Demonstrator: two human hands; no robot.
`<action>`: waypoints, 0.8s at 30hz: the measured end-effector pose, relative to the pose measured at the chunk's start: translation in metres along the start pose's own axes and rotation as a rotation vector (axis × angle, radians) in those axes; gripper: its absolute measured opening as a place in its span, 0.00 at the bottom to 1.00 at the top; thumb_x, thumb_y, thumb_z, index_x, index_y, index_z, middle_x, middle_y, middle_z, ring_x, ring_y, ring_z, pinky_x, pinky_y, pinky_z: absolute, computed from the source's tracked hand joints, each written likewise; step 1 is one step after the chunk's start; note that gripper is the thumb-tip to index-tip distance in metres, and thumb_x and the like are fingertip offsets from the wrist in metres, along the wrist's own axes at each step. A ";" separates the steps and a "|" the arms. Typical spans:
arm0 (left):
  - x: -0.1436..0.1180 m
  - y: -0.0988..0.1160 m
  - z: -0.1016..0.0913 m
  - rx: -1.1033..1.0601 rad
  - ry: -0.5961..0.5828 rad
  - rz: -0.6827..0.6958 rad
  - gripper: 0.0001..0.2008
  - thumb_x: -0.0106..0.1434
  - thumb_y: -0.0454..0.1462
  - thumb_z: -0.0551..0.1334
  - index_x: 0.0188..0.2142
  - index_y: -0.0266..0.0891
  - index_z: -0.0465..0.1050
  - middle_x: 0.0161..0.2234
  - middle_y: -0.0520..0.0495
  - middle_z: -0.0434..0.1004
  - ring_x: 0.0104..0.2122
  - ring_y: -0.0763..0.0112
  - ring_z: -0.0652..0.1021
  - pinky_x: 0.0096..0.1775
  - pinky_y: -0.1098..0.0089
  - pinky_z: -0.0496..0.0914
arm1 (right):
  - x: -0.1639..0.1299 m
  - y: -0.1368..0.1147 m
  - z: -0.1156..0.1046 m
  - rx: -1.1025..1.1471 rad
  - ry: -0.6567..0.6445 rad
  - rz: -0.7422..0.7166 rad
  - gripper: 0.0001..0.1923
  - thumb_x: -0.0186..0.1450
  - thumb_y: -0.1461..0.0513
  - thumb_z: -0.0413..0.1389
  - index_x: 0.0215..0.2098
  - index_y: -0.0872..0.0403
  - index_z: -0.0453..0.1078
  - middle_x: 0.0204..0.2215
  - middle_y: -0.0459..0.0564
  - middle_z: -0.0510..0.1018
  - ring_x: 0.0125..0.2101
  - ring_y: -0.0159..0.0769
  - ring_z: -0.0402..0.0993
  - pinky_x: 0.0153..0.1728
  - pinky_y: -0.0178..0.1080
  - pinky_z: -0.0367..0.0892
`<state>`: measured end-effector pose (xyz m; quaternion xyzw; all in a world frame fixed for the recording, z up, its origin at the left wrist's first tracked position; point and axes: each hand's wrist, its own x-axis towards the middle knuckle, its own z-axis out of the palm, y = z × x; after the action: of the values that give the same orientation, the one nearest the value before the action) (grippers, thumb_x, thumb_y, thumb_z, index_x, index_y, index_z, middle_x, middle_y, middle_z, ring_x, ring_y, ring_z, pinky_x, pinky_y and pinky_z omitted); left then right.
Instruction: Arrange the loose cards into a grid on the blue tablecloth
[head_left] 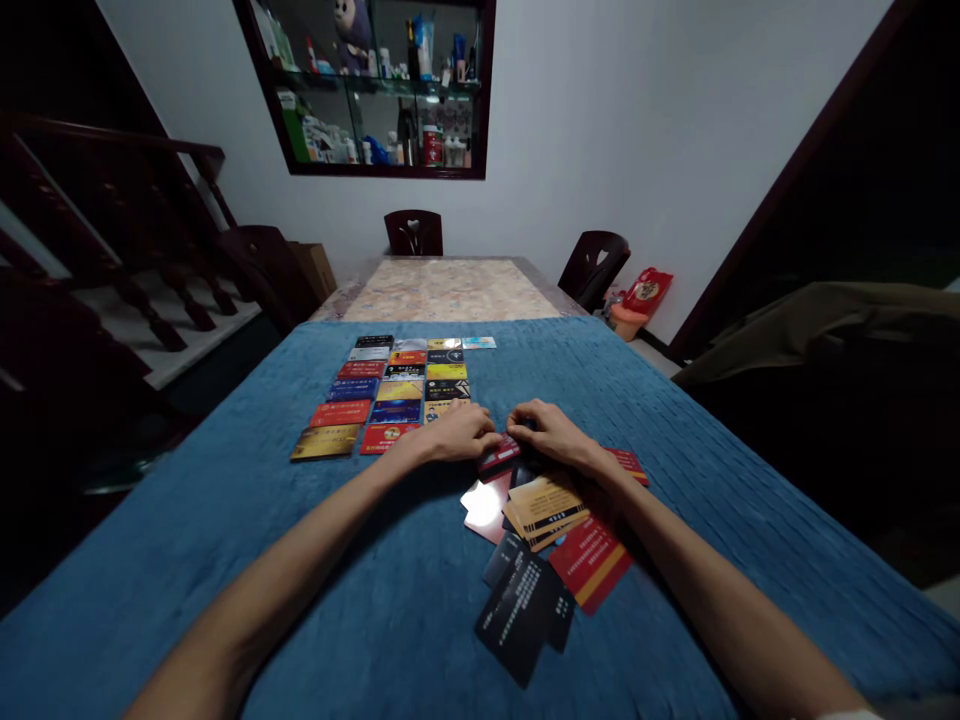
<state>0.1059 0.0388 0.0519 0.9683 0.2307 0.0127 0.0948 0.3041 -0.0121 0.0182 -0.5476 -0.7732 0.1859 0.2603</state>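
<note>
Here both hands meet near the middle of the blue cloth (225, 560) that covers the table. The left hand (459, 432) and the right hand (550, 432) pinch a red card (501, 455) between their fingertips, one at each end. The card lies nearly flat, its long axis running left to right and tilted slightly up toward the right.

Just beside and under the right wrist sits a loose pile of cards (544, 545), fanned toward the near edge: gold ones on top, a red-and-gold one to the right, black ones nearest the person, a glossy pink one at the left.

Beyond the left hand, toward the far edge, a grid of cards (394, 390) lies in neat rows, long sides parallel to that edge; the left hand touches or overlaps its nearest row.

The cloth is bare to the left, right and near the front corners. A wall cabinet (375, 90) with glass shelves holds bottles and boxes.
</note>
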 end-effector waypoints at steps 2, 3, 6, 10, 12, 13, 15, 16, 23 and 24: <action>0.000 0.000 -0.001 0.008 0.021 0.008 0.18 0.69 0.40 0.54 0.30 0.35 0.78 0.33 0.44 0.77 0.35 0.67 0.74 0.39 0.67 0.63 | 0.000 0.002 0.000 0.035 0.064 0.013 0.08 0.64 0.62 0.54 0.29 0.53 0.73 0.30 0.47 0.79 0.33 0.36 0.69 0.39 0.37 0.60; 0.000 -0.001 -0.002 0.007 0.033 0.010 0.17 0.69 0.40 0.54 0.30 0.35 0.78 0.32 0.45 0.77 0.33 0.67 0.73 0.38 0.68 0.62 | 0.000 0.002 0.000 0.046 0.100 0.018 0.08 0.64 0.62 0.53 0.30 0.53 0.73 0.30 0.47 0.79 0.33 0.36 0.69 0.39 0.37 0.60; 0.001 -0.002 -0.003 -0.032 0.079 0.001 0.15 0.67 0.38 0.55 0.31 0.34 0.78 0.31 0.46 0.76 0.30 0.70 0.72 0.34 0.70 0.61 | -0.001 0.004 -0.001 0.065 0.196 0.013 0.08 0.64 0.60 0.53 0.29 0.53 0.71 0.30 0.47 0.78 0.34 0.37 0.69 0.41 0.38 0.61; 0.003 -0.004 -0.002 -0.078 0.176 -0.012 0.13 0.67 0.35 0.55 0.33 0.33 0.78 0.30 0.46 0.76 0.30 0.71 0.72 0.34 0.71 0.61 | -0.003 0.003 -0.005 0.089 0.271 -0.012 0.08 0.65 0.59 0.52 0.31 0.52 0.71 0.33 0.48 0.78 0.36 0.38 0.70 0.43 0.39 0.62; 0.003 -0.005 0.000 -0.051 0.231 -0.001 0.13 0.68 0.34 0.55 0.35 0.34 0.79 0.31 0.45 0.77 0.31 0.70 0.72 0.36 0.70 0.62 | -0.004 0.003 -0.007 0.076 0.287 -0.012 0.09 0.66 0.58 0.52 0.32 0.52 0.71 0.34 0.49 0.79 0.37 0.38 0.70 0.44 0.40 0.63; 0.003 -0.005 0.002 -0.024 0.253 0.009 0.14 0.69 0.35 0.54 0.36 0.34 0.79 0.32 0.45 0.77 0.32 0.69 0.72 0.37 0.69 0.62 | -0.005 0.002 -0.009 0.062 0.283 -0.015 0.09 0.67 0.58 0.51 0.33 0.52 0.71 0.35 0.50 0.79 0.38 0.39 0.70 0.45 0.41 0.63; 0.003 -0.004 0.006 0.048 0.281 0.034 0.14 0.70 0.35 0.53 0.37 0.35 0.78 0.33 0.44 0.76 0.35 0.67 0.72 0.40 0.67 0.62 | -0.008 0.003 -0.013 0.034 0.265 -0.027 0.09 0.67 0.59 0.51 0.34 0.52 0.71 0.35 0.50 0.79 0.39 0.40 0.70 0.46 0.42 0.63; 0.003 -0.004 0.008 0.085 0.285 0.048 0.14 0.70 0.36 0.53 0.38 0.36 0.78 0.33 0.43 0.76 0.36 0.66 0.72 0.41 0.66 0.62 | -0.010 0.004 -0.014 0.023 0.248 -0.036 0.09 0.67 0.59 0.51 0.34 0.52 0.71 0.36 0.50 0.79 0.40 0.40 0.70 0.46 0.42 0.63; 0.000 0.002 0.017 0.203 0.221 0.126 0.16 0.73 0.37 0.50 0.44 0.38 0.77 0.35 0.43 0.74 0.38 0.64 0.71 0.44 0.63 0.61 | -0.022 0.008 -0.028 -0.006 0.057 -0.022 0.10 0.65 0.58 0.54 0.40 0.53 0.75 0.41 0.51 0.79 0.44 0.42 0.70 0.49 0.45 0.62; 0.000 0.003 0.017 0.195 0.214 0.140 0.15 0.72 0.38 0.51 0.44 0.39 0.77 0.35 0.43 0.74 0.38 0.64 0.71 0.44 0.63 0.61 | -0.022 0.008 -0.029 -0.008 0.024 -0.013 0.12 0.65 0.58 0.54 0.42 0.53 0.76 0.43 0.52 0.79 0.46 0.43 0.70 0.50 0.45 0.62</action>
<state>0.1079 0.0334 0.0360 0.9797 0.1717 0.1001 -0.0258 0.3334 -0.0307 0.0322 -0.5460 -0.7741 0.1746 0.2687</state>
